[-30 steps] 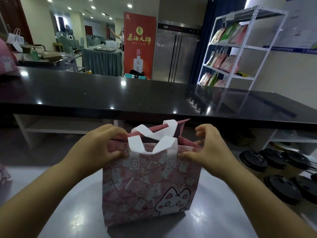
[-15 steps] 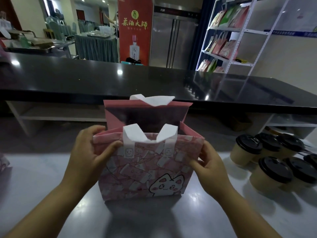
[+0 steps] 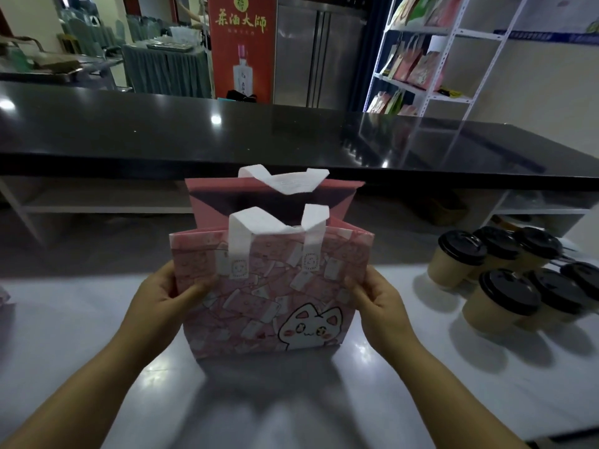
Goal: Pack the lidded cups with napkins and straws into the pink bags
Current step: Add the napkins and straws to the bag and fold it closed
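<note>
pink bag [image 3: 272,286] hides fingers, both hands.

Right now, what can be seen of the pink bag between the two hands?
The pink bag stands upright and open on the pale table. It looks like paper, printed with scattered cards and a white cartoon cat at the lower right of its front. Two white strap handles rise from the front and back panels. The left hand grips its left edge and the right hand its right edge. Its inside is not visible.
</note>
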`<state>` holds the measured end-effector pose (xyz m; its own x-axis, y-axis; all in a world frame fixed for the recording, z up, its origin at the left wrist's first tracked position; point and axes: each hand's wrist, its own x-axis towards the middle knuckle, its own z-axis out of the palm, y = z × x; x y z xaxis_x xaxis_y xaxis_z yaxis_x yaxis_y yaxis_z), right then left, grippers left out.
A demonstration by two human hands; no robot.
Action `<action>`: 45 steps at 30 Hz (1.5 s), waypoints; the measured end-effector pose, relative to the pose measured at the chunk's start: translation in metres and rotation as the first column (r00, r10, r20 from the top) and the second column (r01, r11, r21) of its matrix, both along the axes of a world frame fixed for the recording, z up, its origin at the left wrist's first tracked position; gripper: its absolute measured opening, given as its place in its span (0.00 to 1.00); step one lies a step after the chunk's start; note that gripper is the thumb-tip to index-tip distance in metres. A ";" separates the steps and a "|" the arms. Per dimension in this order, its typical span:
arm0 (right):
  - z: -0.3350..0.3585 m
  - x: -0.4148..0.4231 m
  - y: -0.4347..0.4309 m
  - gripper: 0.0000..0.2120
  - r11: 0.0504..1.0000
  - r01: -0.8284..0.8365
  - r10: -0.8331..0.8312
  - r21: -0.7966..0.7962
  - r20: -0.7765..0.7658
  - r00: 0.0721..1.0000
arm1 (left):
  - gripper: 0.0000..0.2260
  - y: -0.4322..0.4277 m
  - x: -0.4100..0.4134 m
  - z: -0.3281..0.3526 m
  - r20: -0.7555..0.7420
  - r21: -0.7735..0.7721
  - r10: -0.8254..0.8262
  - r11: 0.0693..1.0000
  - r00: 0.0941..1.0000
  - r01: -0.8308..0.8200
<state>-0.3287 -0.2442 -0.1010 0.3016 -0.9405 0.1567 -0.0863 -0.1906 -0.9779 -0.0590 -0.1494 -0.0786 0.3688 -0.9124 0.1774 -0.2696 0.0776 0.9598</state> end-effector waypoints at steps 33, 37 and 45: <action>0.108 -0.003 -0.025 0.10 0.939 -0.338 0.334 0.067 -0.410 0.848 | 0.16 -0.008 0.024 0.062 0.169 0.134 -0.277 0.957 0.946 0.257; 0.124 0.010 -0.030 0.08 0.958 -0.281 0.257 0.048 -0.574 0.778 | 0.15 -0.015 0.025 0.081 0.263 0.261 -0.366 0.918 0.893 0.299; 0.123 0.034 -0.014 0.18 0.861 -0.273 -0.289 -0.428 -0.855 0.430 | 0.10 -0.014 0.006 0.090 0.842 0.205 -0.148 0.977 0.519 -0.054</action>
<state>-0.2950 -0.2583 0.0222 0.5209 -0.8320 0.1907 -0.8267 -0.5474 -0.1300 -0.0534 -0.1631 0.0119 0.0891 -0.9733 0.2116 -0.9629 -0.0298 0.2683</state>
